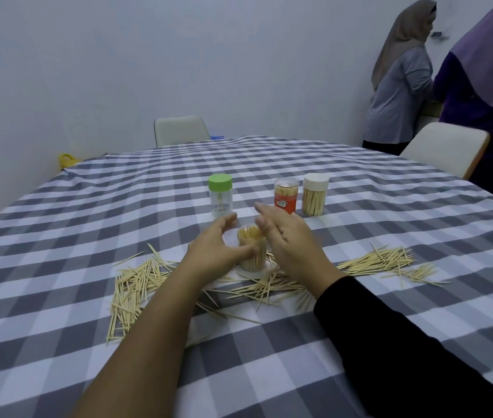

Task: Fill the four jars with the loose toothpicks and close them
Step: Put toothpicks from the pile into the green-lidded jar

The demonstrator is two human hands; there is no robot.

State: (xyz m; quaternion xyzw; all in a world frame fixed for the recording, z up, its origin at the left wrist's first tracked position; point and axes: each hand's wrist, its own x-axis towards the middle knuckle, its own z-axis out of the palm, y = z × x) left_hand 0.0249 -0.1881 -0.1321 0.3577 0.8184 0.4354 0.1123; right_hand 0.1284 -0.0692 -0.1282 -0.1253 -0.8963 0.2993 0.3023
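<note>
An open clear jar [251,251] packed with upright toothpicks stands in the middle of the checked table. My left hand [218,245] curls around its left side, thumb touching the jar wall. My right hand [284,236] hovers just right of the jar mouth, fingers spread, holding nothing. Loose toothpicks [136,285] lie in heaps left, in front and right of the jar. Behind stand a green-lidded jar [220,196] that is almost empty, a red-labelled jar [286,196] with a clear lid, and a white-lidded jar [315,194], both full.
A clear round lid [265,272] seems to lie under the open jar. The grey-and-white checked cloth [88,206] covers the table. Two white chairs [180,129] stand at the far side. Two people [402,76] stand at the back right.
</note>
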